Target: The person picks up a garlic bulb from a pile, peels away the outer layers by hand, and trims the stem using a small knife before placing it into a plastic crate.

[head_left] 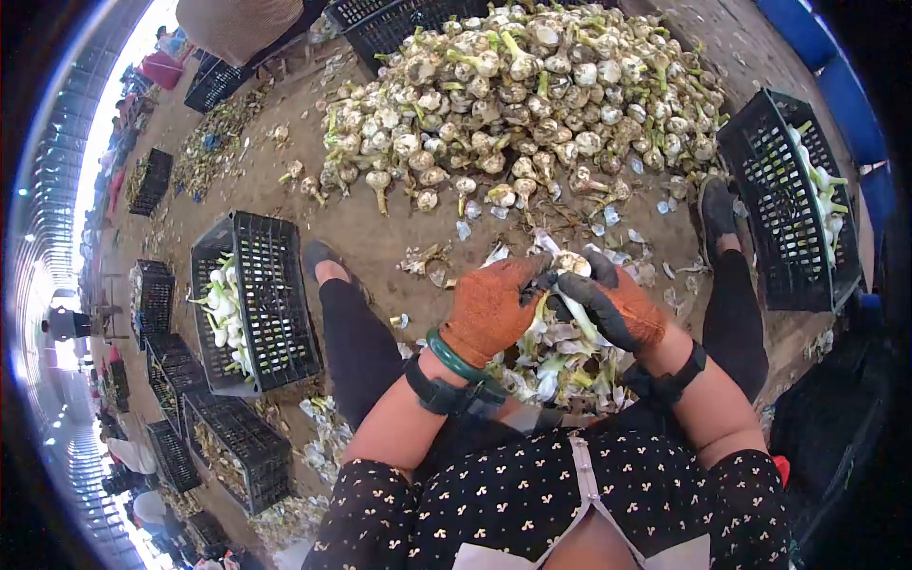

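My left hand (494, 302), in an orange and dark work glove, is closed at the near side of a garlic bulb (571, 265). Against the bulb's other side, my right hand (616, 299), gloved the same way, has its fingers wrapped round the bulb and its pale stem (581, 316), which points down toward my lap. Both hands meet at the bulb, above a heap of peeled skins and leaves (556, 366) between my legs. Beyond them lies a large pile of untrimmed garlic (513, 104) on the ground.
A black crate (275, 294) with white garlic stands to the left, another (784, 190) to the right. Several more crates (237, 451) line the far left. A person (237, 24) is at the top left, with more people in the distance. Loose skins litter the ground.
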